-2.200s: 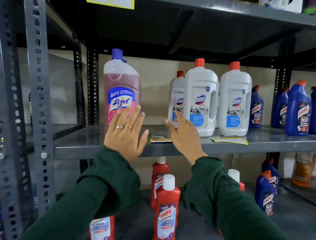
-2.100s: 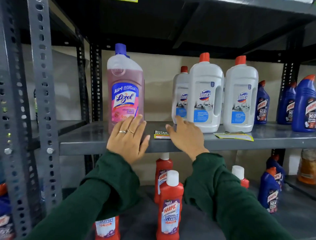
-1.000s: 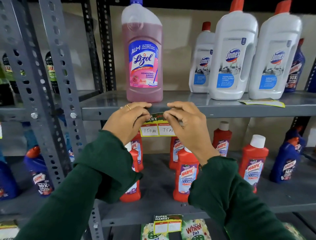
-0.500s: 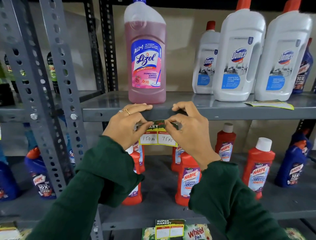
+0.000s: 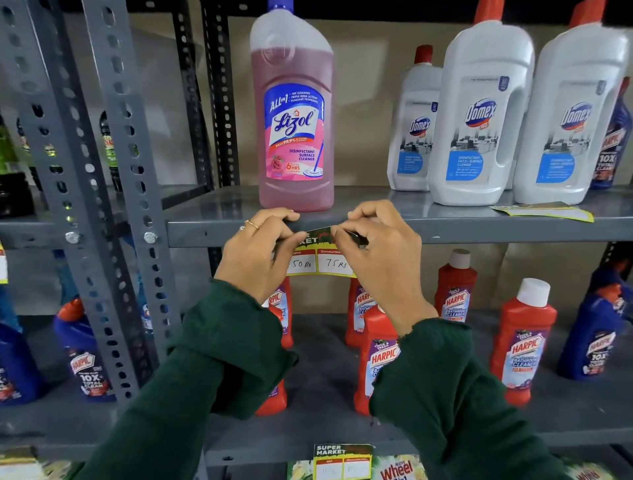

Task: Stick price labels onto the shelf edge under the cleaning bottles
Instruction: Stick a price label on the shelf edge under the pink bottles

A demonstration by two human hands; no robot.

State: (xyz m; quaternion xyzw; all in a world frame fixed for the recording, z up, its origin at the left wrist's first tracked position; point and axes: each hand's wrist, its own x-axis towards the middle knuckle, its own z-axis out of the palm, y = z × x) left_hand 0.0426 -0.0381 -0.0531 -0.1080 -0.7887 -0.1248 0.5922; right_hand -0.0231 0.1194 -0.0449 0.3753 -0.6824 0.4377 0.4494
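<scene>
We've got the left hand [image 5: 255, 251] and right hand [image 5: 383, 253] both pinching the price label [image 5: 320, 257] against the shelf edge [image 5: 479, 234], right under the Lizol bottle [image 5: 294, 113].

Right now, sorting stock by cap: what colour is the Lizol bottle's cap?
Blue; the Lizol bottle cap shows, partly cropped, in the head view.

There is one view only, from a wide-angle camera on the person's head, facing forward and slightly down at a grey metal shelf [image 5: 445, 229] close in front. It sits near enough that both green sleeves rise from the bottom edge, and the upright posts [image 5: 113, 205] at left bow with the lens.
</scene>
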